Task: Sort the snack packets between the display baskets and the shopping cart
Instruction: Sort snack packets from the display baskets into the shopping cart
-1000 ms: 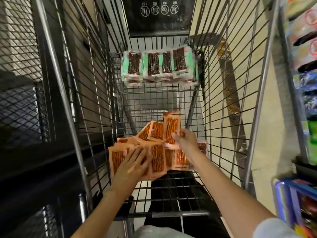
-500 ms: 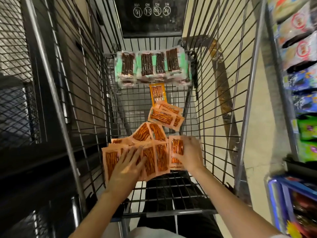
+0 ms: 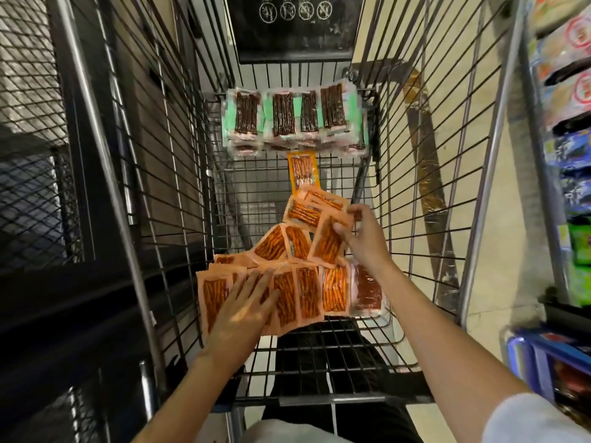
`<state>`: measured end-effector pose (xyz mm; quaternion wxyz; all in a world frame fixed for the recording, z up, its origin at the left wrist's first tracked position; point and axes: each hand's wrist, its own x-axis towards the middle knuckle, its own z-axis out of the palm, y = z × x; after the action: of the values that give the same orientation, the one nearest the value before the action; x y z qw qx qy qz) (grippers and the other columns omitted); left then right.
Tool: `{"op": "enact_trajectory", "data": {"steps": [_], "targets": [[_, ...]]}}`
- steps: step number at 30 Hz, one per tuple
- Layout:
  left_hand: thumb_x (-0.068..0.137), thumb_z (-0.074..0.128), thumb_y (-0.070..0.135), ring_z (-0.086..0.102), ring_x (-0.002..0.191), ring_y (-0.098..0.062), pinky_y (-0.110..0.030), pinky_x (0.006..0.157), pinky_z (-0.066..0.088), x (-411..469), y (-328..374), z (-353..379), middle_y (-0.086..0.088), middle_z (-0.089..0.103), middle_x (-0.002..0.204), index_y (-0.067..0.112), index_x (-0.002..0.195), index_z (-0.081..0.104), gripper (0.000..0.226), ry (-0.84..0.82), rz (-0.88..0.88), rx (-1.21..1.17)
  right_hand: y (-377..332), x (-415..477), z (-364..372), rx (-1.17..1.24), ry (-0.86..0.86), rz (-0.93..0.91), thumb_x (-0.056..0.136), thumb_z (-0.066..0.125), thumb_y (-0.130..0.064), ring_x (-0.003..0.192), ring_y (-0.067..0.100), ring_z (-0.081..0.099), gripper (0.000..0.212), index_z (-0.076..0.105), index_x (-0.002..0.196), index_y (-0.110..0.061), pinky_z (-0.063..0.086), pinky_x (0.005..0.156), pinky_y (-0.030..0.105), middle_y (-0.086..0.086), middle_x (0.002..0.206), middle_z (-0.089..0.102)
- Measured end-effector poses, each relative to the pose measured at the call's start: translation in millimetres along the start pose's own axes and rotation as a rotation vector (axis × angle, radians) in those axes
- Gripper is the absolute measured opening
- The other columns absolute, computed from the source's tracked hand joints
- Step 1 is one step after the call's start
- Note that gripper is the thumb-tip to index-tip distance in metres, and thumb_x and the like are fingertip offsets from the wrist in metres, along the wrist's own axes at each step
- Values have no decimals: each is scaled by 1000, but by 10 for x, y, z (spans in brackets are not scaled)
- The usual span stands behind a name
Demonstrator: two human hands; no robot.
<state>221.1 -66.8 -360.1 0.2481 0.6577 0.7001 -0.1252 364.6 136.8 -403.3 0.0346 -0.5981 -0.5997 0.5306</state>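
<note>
Shopping cart (image 3: 351, 343), wire floor: a row of 4 green packets (image 3: 284, 116) at the far end; 1 orange packet (image 3: 302, 169) just beside them; overlapping orange packets (image 3: 307, 295) nearer; 1 dark-red packet (image 3: 367, 290) rightmost.

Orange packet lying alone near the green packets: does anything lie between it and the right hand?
Yes. Two loose orange packets lie between the lone packet and the right hand, which pinches a tilted packet.

Inside the shopping cart (image 3: 415, 187), bare floor lies between orange packets (image 3: 307, 295) and green packets (image 3: 281, 115); wire walls flank it.
</note>
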Motion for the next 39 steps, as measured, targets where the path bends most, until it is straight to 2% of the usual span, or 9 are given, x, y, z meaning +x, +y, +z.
{"op": "enact_trajectory", "data": {"steps": [3, 7, 13, 18, 25, 29, 33, 36, 39], "targets": [[40, 92, 5, 55, 122, -35, -51, 102, 37, -5, 7, -11, -20, 56, 133, 12, 110, 73, 74, 2, 3, -4, 73, -224, 121, -112, 182, -27, 88, 66, -24, 118, 16, 47, 29, 53, 113, -18, 38, 96, 23, -2, 120, 50], [41, 91, 4, 59, 117, -36, -54, 97, 43, 0, 17, -34, -21, 59, 129, 10, 106, 75, 68, 33, 6, -13, 303, -765, 552, -266, -134, 42, 83, 65, -45, 109, 9, 53, 29, 56, 102, -25, 44, 97, 30, -10, 112, 56], [36, 94, 8, 59, 118, -33, -50, 99, 40, -4, 4, -35, -19, 60, 129, 14, 105, 75, 72, 12, 0, -15, 459, -620, 426, -774, 28, -45, 85, 65, -34, 131, 22, 35, 65, 36, 141, -18, 29, 110, 36, 6, 140, 39], [39, 93, 5, 55, 123, -34, -49, 103, 37, -1, 9, 24, -18, 56, 133, 14, 110, 73, 74, -5, -31, -30, 527, -616, 267, -946, -96, -76, 76, 71, -42, 131, 21, 30, 64, 46, 131, -21, 22, 113, 38, 1, 138, 39], [35, 94, 6, 58, 119, -33, -50, 100, 39, 5, 10, -10, -18, 59, 130, 14, 106, 75, 73, 6, -21, -36, 371, -534, 120, -255, -165, 74, 92, 57, -11, 88, 4, 60, 21, 45, 87, -27, 49, 67, 16, -12, 91, 58], [32, 94, 9, 60, 117, -33, -47, 99, 42, 2, 7, -65, -17, 61, 128, 14, 104, 76, 74, 10, -11, -25, 90, -136, -9, 138, -13, 175, 90, 58, -9, 98, 13, 58, 19, 52, 106, -16, 50, 70, 21, -2, 110, 60], [34, 95, 11, 59, 118, -32, -46, 100, 39, -12, 20, -67, -17, 60, 129, 15, 105, 75, 73, 14, -12, -18, 42, -227, 153, -78, 166, 112, 87, 66, -22, 99, 11, 52, 35, 50, 116, -13, 43, 79, 20, -6, 105, 50], [37, 94, 10, 60, 117, -32, -47, 98, 44, -4, 21, -48, -18, 61, 127, 14, 103, 76, 69, 41, -3, -25, 159, -596, 451, -211, -92, 135, 84, 65, -44, 84, 7, 59, 23, 48, 92, -31, 39, 61, 9, -13, 90, 54], [40, 94, 13, 63, 112, -32, -48, 94, 48, 29, 25, -52, -18, 64, 122, 13, 98, 77, 60, 65, 7, -34, 271, -777, 731, -399, -278, 255, 76, 72, -51, 96, 17, 60, 59, 47, 116, -16, 47, 72, 23, 0, 104, 58]]}}
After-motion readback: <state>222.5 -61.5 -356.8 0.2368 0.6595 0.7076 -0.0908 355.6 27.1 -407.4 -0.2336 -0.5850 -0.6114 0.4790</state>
